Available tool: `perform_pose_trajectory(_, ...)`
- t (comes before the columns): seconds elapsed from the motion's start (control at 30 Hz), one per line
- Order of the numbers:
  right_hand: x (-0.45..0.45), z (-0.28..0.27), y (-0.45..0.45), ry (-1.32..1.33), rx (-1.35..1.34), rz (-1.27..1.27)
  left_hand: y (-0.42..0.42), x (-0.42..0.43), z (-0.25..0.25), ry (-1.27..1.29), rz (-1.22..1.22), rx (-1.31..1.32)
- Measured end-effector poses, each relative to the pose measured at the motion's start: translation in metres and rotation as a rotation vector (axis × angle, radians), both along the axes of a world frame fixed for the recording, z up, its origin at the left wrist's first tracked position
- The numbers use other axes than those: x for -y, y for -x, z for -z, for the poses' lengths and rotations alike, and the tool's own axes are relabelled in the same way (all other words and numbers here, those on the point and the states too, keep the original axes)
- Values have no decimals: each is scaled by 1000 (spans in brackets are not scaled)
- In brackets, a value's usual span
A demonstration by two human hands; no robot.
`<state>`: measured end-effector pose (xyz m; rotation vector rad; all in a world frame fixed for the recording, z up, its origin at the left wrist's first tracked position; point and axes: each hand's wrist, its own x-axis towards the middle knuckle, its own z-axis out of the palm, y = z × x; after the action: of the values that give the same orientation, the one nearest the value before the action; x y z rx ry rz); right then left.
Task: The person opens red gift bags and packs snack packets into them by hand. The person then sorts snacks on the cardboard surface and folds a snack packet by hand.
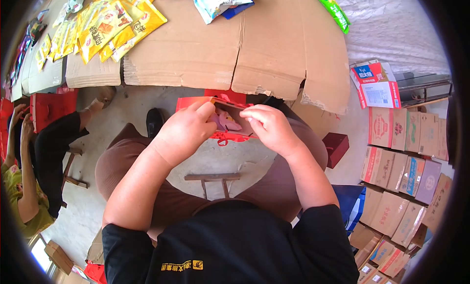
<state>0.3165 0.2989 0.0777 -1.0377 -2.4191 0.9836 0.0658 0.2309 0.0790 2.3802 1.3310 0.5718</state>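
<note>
A red box (232, 136) with an open top sits between my knees, and a pink packet (226, 120) lies inside it. My left hand (190, 123) is closed at the box's left side, its fingers curled over the edge. On the opposite side, my right hand (268, 125) has its thumb and fingers pressed together at the right edge. Most of my fingertips are hidden by the hands. A small red loop hangs from the near side of the box.
A cardboard-covered table (181, 63) stands ahead, bearing yellow snack packets (105, 32), a white-blue packet (215, 4) and a green packet (334, 11). Stacked cartons (391, 171) line the right. A dark red box (336, 149) is on the floor. Another person (29, 186) sits at left.
</note>
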Motion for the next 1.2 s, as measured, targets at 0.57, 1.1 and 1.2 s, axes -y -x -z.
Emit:
perform_pose_trajectory(0.57,9,18,43,431,118,-200,-1,4,2,-23,18,16)
perform_pose_trajectory(1.1,26,42,11,343,432,-114,-4,6,7,78,-8,33)
perform_pose_trajectory(1.2,22,28,7,-27,286,-296,-3,5,3,117,-71,61)
